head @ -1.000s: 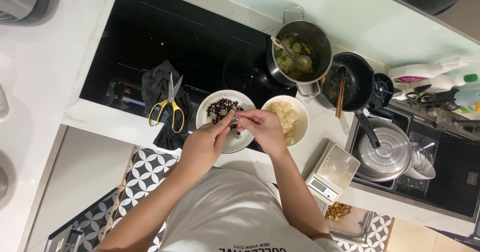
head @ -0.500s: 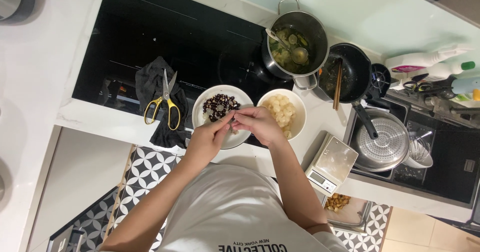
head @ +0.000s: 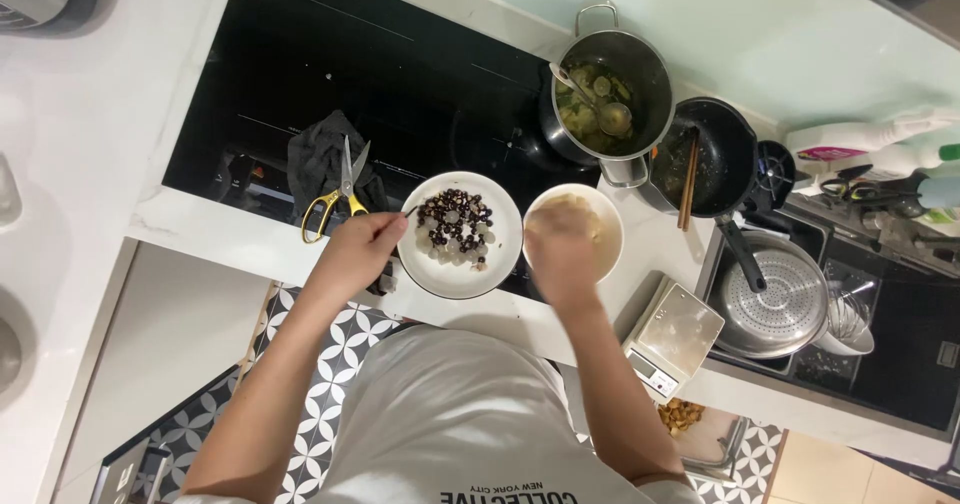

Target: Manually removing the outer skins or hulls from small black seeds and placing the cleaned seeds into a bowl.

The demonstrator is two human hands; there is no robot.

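Bright even overhead light, glare on white counter, right hand motion-blurred

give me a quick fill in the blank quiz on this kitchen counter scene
1. The scissors on the dark cloth have ____ handles.
2. The right hand is over the bowl of ____ food.
3. The left hand is at the rim of the white plate holding dark and pale ____ pieces.
4. A pair of ____ rests in the black pan.

Missing words: yellow; pale; round; chopsticks
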